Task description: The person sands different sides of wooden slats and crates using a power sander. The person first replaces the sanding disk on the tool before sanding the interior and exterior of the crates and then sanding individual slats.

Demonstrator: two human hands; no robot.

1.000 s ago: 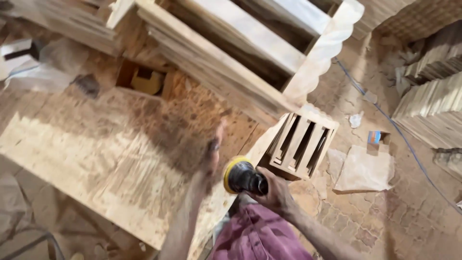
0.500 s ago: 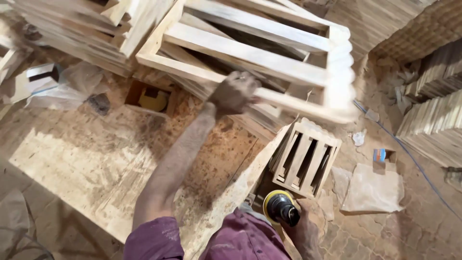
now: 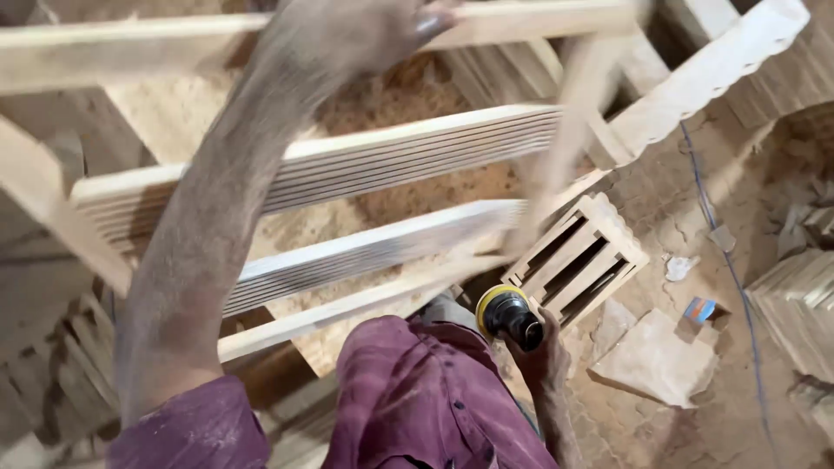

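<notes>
My left hand point(image 3: 347, 30) is raised at the top of the view and grips the upper rail of a large pale wooden frame point(image 3: 408, 152) with grooved cross slats; the frame is lifted and blurred by motion. My right hand point(image 3: 539, 352) hangs low beside my maroon clothing and holds a round sander point(image 3: 506, 314) with a yellow rim and a black body. The sander is off the wood, close to a small slatted wooden crate point(image 3: 578, 252).
A sawdust-covered board point(image 3: 408, 187) lies under the frame. A flat cut piece of board point(image 3: 660, 360) and a small blue object point(image 3: 699, 310) lie on the dusty floor at right. A thin cable point(image 3: 721, 243) runs across the floor. Stacked wooden parts point(image 3: 799, 300) stand at right.
The big frame has been pulled up and toward me by my left hand and now fills the view. My right hand keeps the sander low near the crate.
</notes>
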